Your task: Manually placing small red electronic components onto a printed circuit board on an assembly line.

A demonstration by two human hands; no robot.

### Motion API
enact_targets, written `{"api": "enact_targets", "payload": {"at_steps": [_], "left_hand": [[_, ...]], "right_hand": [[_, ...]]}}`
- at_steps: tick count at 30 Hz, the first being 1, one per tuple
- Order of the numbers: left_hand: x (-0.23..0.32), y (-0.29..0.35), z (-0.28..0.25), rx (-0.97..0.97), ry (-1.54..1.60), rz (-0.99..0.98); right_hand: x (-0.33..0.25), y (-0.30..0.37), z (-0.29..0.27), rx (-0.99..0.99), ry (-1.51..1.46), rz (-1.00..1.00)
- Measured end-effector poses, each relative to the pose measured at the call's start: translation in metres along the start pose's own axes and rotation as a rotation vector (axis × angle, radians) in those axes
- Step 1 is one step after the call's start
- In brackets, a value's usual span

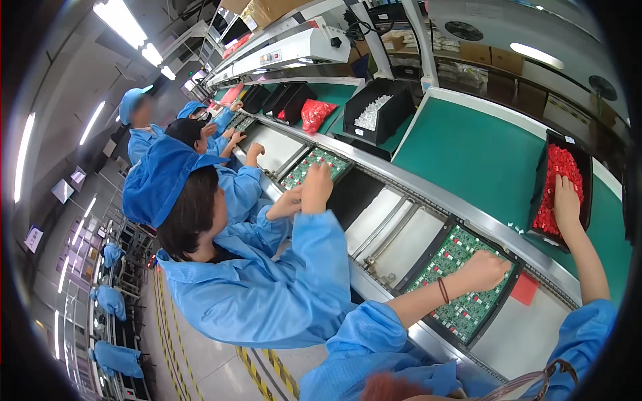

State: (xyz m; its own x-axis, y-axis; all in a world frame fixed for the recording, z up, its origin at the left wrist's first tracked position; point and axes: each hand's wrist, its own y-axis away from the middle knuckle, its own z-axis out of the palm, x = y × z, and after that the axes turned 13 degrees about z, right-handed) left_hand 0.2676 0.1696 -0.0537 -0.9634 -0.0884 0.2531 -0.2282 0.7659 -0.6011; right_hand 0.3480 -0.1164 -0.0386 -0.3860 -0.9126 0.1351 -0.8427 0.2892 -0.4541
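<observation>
My left hand (485, 269) is closed, fingers curled together, just above a green circuit board (461, 284) in a black frame on the conveyor line. Anything pinched in those fingers is too small or hidden to make out. Small white and red parts are dotted over the board. To the right, my right hand (567, 198) reaches into a black bin (587, 180) heaped with small red plastic parts (562, 160). Its fingers are stretched out among them, with the tips partly hidden. A dark band circles my left wrist.
A flat red piece (525, 289) lies beside the framed board. Beyond the metal rail (441, 194), a black bin of white parts (374, 112) and a red bag (317, 115) stand on the green surface (468, 144). At left, a co-worker in blue (261, 281) handles another board (314, 167); others work farther along.
</observation>
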Motion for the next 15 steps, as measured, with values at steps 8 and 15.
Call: {"api": "enact_targets", "payload": {"at_steps": [8, 15], "left_hand": [[0.001, 0.002, -0.001, 0.042, 0.064, -0.024], [0.001, -0.004, -0.004, 0.161, 0.203, -0.096]], "right_hand": [[0.014, -0.001, -0.002, 0.068, -0.088, -0.118], [0.020, -0.005, -0.019, 0.057, -0.172, -0.041]]}}
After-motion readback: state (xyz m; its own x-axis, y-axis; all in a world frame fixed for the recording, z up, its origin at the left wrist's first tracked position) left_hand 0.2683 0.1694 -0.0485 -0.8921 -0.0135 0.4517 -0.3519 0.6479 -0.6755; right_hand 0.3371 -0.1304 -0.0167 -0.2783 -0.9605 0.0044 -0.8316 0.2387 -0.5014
